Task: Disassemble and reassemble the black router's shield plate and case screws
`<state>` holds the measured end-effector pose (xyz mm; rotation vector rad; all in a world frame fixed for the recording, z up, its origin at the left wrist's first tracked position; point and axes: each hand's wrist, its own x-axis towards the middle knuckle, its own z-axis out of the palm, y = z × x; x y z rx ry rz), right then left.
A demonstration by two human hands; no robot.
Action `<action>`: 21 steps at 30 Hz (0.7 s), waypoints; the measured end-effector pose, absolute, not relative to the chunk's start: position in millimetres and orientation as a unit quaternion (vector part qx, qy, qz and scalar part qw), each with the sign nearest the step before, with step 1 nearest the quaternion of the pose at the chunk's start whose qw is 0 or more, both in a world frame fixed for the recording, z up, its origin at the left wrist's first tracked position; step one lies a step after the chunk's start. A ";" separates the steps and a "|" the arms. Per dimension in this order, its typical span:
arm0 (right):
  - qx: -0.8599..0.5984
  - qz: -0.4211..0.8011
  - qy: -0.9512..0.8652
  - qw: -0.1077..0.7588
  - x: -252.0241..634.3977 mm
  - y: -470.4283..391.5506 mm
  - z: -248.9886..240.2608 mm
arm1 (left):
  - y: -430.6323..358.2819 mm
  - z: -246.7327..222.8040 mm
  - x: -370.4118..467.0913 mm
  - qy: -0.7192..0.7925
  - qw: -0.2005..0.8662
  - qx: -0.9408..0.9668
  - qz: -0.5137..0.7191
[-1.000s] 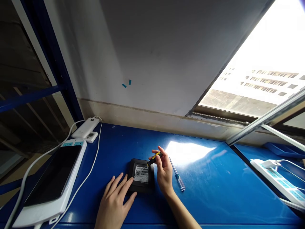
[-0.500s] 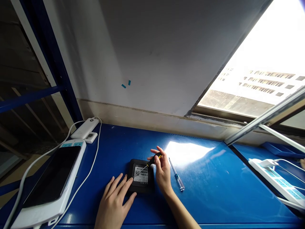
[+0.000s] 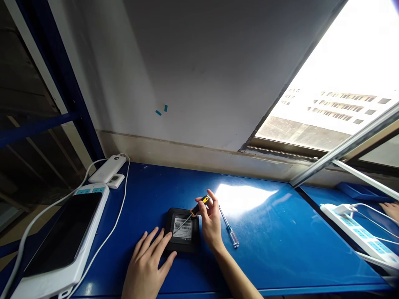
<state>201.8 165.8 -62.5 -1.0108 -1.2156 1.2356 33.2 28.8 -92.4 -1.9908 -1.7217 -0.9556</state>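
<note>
desk [image 3: 274,241]: blue, under window
box [image 3: 182,229]: black, label up, flat mid-desk
left hand [image 3: 146,265]: flat, fingers pressing box edge
right hand [image 3: 211,222]: pinching screwdriver [image 3: 199,206], tip on box
spare driver [image 3: 229,227]: beside right hand

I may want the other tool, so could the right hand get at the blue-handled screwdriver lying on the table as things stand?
Probably yes, once it frees itself. The blue-handled screwdriver lies bare on the table just beside the right hand, with nothing between them. But that hand is closed on the black-and-yellow screwdriver, so it would need to put that down first.
</note>
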 end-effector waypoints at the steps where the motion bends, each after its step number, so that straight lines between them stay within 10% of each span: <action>1: -0.439 0.510 -0.503 0.543 203.9 167.7 -61.9 | 28.6 -92.7 33.4 -0.607 0.167 -0.701 -0.336; 21: -0.592 0.180 -0.685 0.385 227.3 189.3 -80.8 | 27.5 -91.5 33.3 -0.613 0.163 -0.700 -0.328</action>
